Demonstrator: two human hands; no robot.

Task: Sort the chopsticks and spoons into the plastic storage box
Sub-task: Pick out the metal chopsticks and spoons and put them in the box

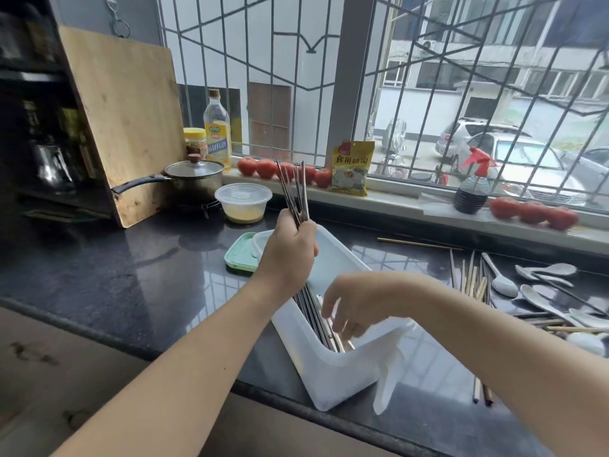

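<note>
The chopsticks (294, 192) are standing in the plastic storage box (333, 364) on the tabletop (131, 275), my left hand (290, 255) gripping their middle while my right hand (356, 305) is hovering loose-fingered over their lower ends.

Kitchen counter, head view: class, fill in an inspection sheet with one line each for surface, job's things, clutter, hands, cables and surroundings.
Surface: dark glossy counter, reflecting the window bars.
Job's things: white plastic storage box lies slanted across the counter with dark chopsticks standing in it; loose wooden chopsticks and white spoons lie to its right.
Clutter: green lid, lidded food tub, saucepan, cutting board, oil bottle, tomatoes, spray bottle, yellow packet.
Hands: left hand grips the dark chopsticks; right hand hangs over the box, fingers loosely curled, blurred.
Cables: nothing seen.
Surroundings: barred window, parked cars outside.
</note>
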